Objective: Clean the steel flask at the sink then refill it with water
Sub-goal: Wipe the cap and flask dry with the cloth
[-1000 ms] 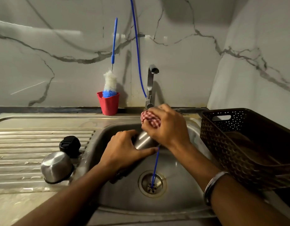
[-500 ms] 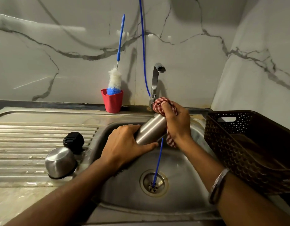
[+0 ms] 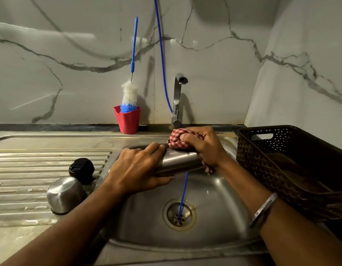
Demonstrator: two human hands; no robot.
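The steel flask (image 3: 177, 161) lies nearly level over the sink bowl (image 3: 214, 204), below the tap (image 3: 178, 96). My left hand (image 3: 139, 171) grips its lower body from the left. My right hand (image 3: 202, 144) presses a red-and-white checked cloth (image 3: 177, 138) against the flask's upper end; a corner of the cloth hangs below my wrist. The flask's mouth is hidden by the cloth and my fingers. No water runs from the tap.
A steel cap (image 3: 65, 194) and a black stopper (image 3: 81, 168) rest on the ribbed drainboard at left. A red cup (image 3: 127, 120) holds a blue bottle brush (image 3: 130, 96). A blue hose (image 3: 182, 196) drops into the drain. A dark basket (image 3: 281, 169) stands right.
The flask has tipped from pointing up-right to nearly level. My right hand with the cloth slid along the flask's upper end and now sits on top of it.
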